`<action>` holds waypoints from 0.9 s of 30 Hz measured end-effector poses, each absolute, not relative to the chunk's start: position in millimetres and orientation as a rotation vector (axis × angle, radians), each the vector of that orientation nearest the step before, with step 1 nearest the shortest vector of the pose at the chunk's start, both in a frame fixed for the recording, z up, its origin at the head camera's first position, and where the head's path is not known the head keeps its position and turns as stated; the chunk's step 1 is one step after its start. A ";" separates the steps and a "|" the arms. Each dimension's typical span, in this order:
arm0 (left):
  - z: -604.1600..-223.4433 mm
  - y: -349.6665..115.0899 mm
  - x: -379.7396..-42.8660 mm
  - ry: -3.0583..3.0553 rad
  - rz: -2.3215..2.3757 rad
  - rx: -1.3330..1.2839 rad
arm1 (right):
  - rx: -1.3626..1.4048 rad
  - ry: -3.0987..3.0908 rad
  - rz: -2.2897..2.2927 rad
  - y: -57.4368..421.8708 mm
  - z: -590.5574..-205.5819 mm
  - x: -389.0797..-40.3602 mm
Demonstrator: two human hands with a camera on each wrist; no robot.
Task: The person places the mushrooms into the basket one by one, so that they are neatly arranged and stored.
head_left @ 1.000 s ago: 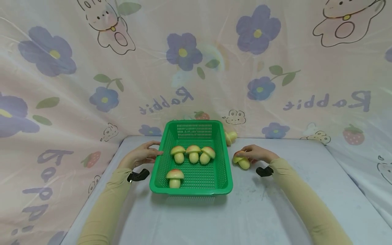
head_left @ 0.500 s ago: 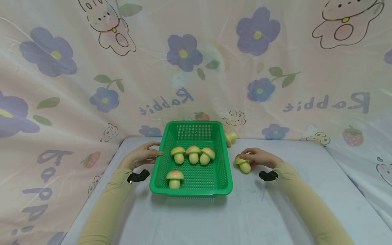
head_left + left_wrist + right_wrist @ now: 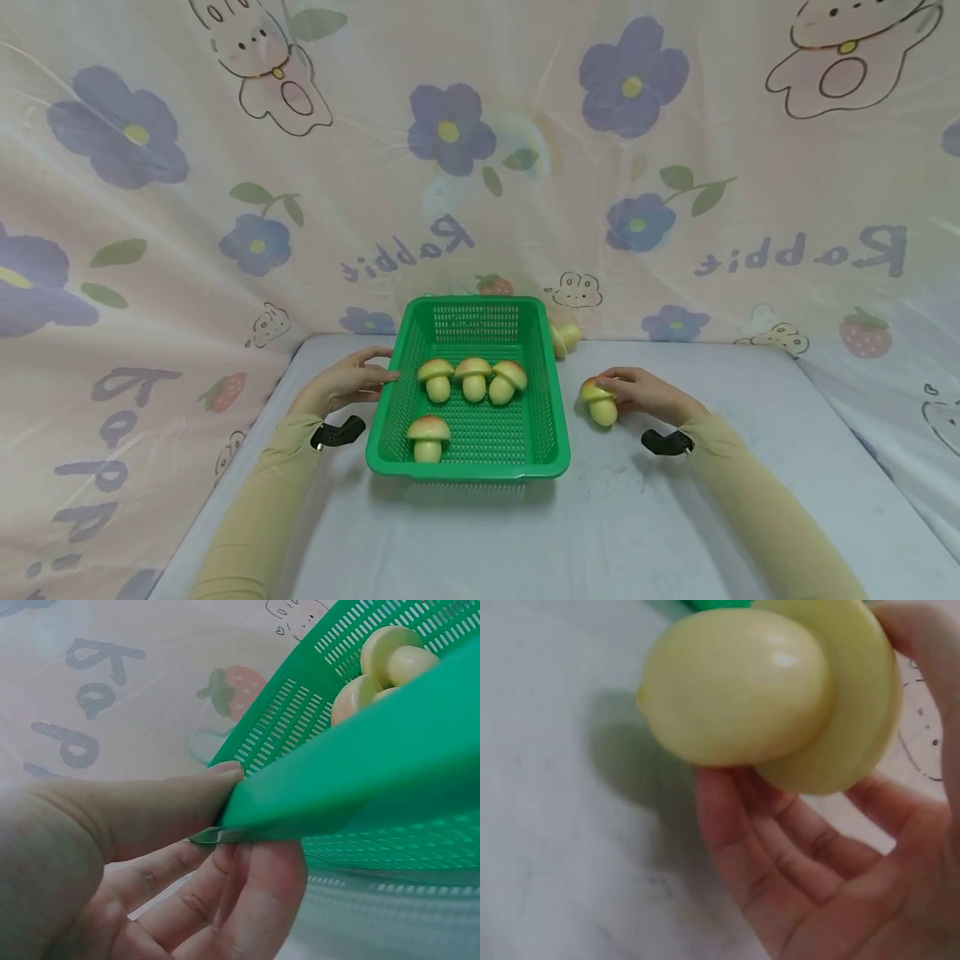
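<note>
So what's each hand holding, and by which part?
Right hand grips a mushroom by its cap and stem; left hand pinches the green basket by its rim.

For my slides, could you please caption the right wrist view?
Right hand gripping a yellow mushroom, pale tabletop in view.

On the table (image 3: 480, 542), the basket (image 3: 468, 470) holds four mushrooms (image 3: 473, 379), with two others (image 3: 600, 403) to its right.

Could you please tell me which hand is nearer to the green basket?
The left hand: it pinches the green basket on its left side, while the right hand holds a mushroom, apart from the basket's right side.
</note>
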State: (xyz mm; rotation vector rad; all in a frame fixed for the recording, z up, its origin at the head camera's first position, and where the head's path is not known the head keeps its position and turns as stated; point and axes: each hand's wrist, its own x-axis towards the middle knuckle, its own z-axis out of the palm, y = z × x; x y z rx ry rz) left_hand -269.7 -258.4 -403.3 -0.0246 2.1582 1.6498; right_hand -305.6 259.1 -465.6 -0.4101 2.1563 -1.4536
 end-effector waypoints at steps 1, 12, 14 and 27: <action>-403.5 -258.4 -270.0 2.161 1.648 -0.030 | -0.410 2.148 -1.469 259.3 -464.6 -303.7; -408.4 -258.1 -270.8 2.173 1.656 -0.041 | -0.297 2.119 -1.619 265.2 -454.8 -285.4; -408.5 -257.7 -270.8 2.173 1.658 -0.041 | -0.275 2.112 -1.632 266.2 -454.3 -283.3; -407.4 -257.4 -269.7 2.166 1.667 -0.026 | -0.184 2.050 -1.785 265.7 -439.6 -267.4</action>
